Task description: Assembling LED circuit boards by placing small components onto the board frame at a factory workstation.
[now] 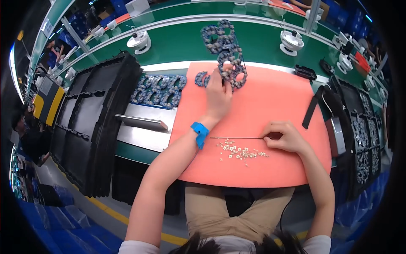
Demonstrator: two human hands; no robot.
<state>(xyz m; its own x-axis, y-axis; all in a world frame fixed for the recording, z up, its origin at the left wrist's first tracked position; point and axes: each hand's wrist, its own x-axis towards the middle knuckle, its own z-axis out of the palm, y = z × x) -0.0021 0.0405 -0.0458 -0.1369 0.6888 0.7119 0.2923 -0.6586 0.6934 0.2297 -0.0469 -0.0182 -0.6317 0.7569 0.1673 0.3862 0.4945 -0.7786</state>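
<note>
A salmon-orange mat (pixel 270 106), smooth and rectangular, covers the middle of the tabletop (pixel 182 42), whose far part is glossy green with a pale strip along it. The left hand (pixel 218 95) reaches to the mat's far edge, its fingers pressed together on a grey-blue perforated panel (pixel 233 70) of joined rings; a second such panel (pixel 218 36) lies just beyond on the green. A bright blue wristband (pixel 200 132) circles that wrist. The right hand (pixel 284 136) rests on the near part of the mat, fingers pinching the end of a thin dark rod (pixel 237 138) that lies flat, pointing left. Just below the rod sits a loose scatter of tiny pale parts (pixel 239 151), too small to count. Left of the mat, a tray of small grey-blue ring pieces (pixel 158 89) sits behind a flat metal plate (pixel 141 125), beside a stack of matte black moulded trays (pixel 91 127). Two white round fixtures (pixel 138 42) stand on the green, one left, one right.
</note>
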